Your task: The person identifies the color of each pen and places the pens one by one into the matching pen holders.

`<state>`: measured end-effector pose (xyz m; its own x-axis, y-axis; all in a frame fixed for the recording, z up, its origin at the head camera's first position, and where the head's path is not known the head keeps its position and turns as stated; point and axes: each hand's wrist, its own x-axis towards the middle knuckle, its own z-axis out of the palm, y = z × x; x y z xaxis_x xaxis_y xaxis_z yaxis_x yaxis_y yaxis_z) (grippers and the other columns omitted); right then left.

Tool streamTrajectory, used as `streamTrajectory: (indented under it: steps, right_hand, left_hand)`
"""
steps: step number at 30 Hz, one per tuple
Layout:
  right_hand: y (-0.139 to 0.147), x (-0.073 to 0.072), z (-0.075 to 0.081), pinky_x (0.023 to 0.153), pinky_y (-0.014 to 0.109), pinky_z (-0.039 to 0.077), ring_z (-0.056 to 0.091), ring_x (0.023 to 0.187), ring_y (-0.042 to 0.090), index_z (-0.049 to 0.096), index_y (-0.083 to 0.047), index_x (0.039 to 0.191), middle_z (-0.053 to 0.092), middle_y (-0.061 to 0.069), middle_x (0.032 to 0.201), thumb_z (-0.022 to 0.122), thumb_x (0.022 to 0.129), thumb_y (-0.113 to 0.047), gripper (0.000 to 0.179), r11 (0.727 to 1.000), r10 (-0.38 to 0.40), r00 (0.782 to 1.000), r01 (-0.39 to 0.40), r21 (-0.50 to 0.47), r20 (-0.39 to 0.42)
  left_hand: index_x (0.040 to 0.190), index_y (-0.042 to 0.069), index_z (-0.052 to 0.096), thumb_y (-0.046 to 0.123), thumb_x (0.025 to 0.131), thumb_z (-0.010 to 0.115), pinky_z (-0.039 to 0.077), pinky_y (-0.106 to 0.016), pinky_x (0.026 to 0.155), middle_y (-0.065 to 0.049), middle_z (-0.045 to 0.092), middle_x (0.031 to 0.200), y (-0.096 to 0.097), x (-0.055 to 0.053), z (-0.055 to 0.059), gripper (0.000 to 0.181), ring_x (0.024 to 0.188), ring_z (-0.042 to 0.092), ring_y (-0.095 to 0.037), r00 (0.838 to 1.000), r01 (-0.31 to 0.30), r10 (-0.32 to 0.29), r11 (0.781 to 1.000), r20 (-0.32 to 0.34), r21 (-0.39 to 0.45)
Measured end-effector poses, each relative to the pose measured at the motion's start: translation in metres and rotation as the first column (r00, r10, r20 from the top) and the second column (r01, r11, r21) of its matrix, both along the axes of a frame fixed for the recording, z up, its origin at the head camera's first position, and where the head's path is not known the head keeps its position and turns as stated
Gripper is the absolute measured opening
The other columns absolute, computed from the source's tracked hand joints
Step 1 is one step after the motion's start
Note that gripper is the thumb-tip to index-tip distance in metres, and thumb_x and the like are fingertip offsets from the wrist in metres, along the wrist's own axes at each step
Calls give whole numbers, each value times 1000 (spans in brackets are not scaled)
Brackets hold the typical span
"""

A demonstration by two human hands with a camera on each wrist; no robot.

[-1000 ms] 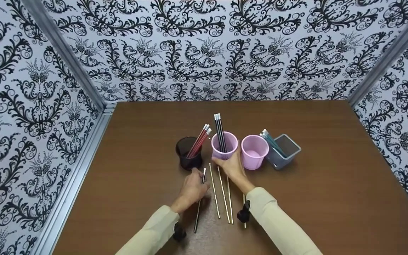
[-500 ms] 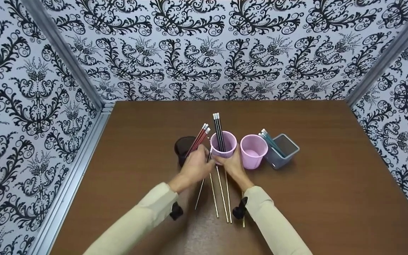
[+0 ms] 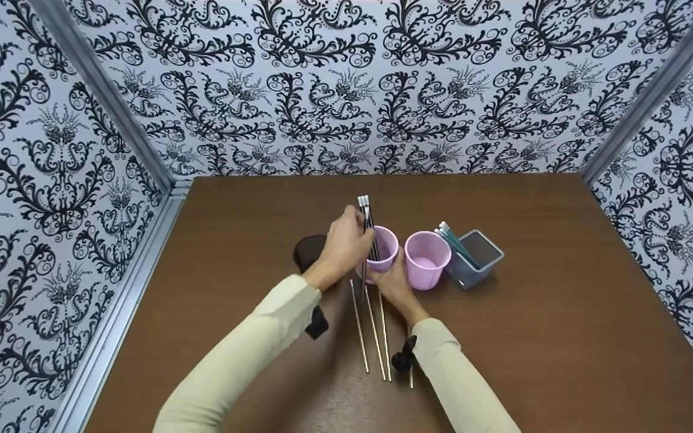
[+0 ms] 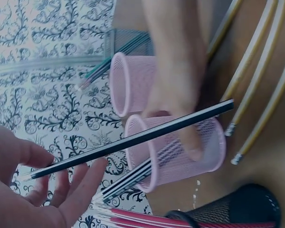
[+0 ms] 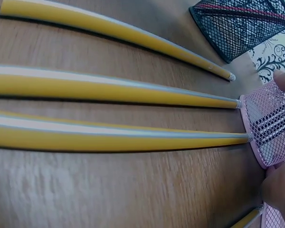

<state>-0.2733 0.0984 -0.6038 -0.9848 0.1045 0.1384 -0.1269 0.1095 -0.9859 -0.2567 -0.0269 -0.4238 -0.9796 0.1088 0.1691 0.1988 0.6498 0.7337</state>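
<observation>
My left hand (image 3: 343, 243) pinches a black pencil (image 4: 133, 139) near its eraser end. The pencil hangs slanted in front of a pink mesh cup (image 3: 387, 246), its lower tip outside the cup. Several black pencils (image 4: 131, 176) with white ends lean inside that cup. Low on the cup's side, my right hand (image 3: 396, 288) grips it with thumb and fingers. Yellow pencils (image 5: 109, 88) lie on the table in front of the cup, one partly under the right wrist. In the right wrist view only part of the right hand shows, at the edge.
Right of the held cup stands a second pink cup (image 3: 426, 264), then a grey rectangular basket (image 3: 473, 273) with teal pencils (image 3: 458, 245). A dark mesh cup (image 3: 307, 252) with red pencils (image 4: 147, 218) is at the left, partly behind the left hand. Patterned walls (image 3: 346, 90) enclose the table.
The left hand has picked up the black pencil from the table, raised it and carried it forward and right to the pink cup. The right hand stays on that cup.
</observation>
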Motion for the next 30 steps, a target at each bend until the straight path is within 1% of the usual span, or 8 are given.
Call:
streamTrajectory:
  steps: [4,8,13,16,19,23,27,30]
  right_hand:
    - [1,1,0,120,52,29,42,136,45,24,8,143,40,33,145,77,75,3,87,999,5,1000,-4,47,-31]
    - [2,1,-2,121,52,26,41,137,45,25,7,142,41,33,144,81,75,-1,88,995,-19,1000,21,93,-23]
    - [1,1,-4,121,51,28,43,136,43,26,5,143,43,30,144,82,75,-3,89,994,-22,1000,22,107,-4]
    - [1,2,-4,121,51,28,44,136,43,26,5,144,44,30,144,81,74,-3,89,993,-22,1000,22,117,-1]
    - [0,2,-3,121,51,28,43,137,43,27,4,144,44,30,144,81,74,-4,88,991,-29,1000,28,127,4]
    - [0,3,-3,121,52,28,43,137,43,26,4,145,44,30,144,83,75,-7,91,990,-28,1000,27,139,5]
    - [0,4,-3,121,50,28,44,136,42,24,4,146,44,29,145,84,75,-6,94,997,-1,1000,1,82,4]
    - [0,4,-5,121,49,28,45,136,42,24,4,147,44,29,145,83,75,-3,93,999,22,999,-21,28,-23]
  left_hand:
    - [101,1,54,5,88,60,51,-43,81,-6,57,82,9,-14,9,15,82,59,-27,997,-39,44,997,-59,71]
    - [105,0,55,5,88,59,52,-43,86,-12,64,90,16,-25,17,18,89,62,-29,994,-77,86,989,-72,124]
    - [105,1,55,5,89,58,51,-43,86,-7,58,87,22,-37,24,17,89,60,-29,986,-134,147,978,-75,160]
    - [105,0,56,5,89,58,51,-42,85,-7,60,87,25,-42,25,17,88,60,-28,980,-159,179,967,-90,197]
    - [106,-1,56,4,89,58,51,-42,86,-13,65,91,28,-46,22,17,90,63,-30,974,-172,199,959,-105,225]
    - [105,-1,56,3,90,58,52,-42,88,-17,68,96,33,-49,11,16,93,65,-32,969,-185,215,959,-124,215]
    - [107,-1,57,3,91,60,52,-40,87,-17,69,96,35,-50,-1,17,93,66,-31,967,-177,209,962,-143,206]
    - [108,-3,57,2,91,60,53,-40,86,-18,69,95,38,-51,-10,17,92,66,-32,965,-169,204,965,-165,202]
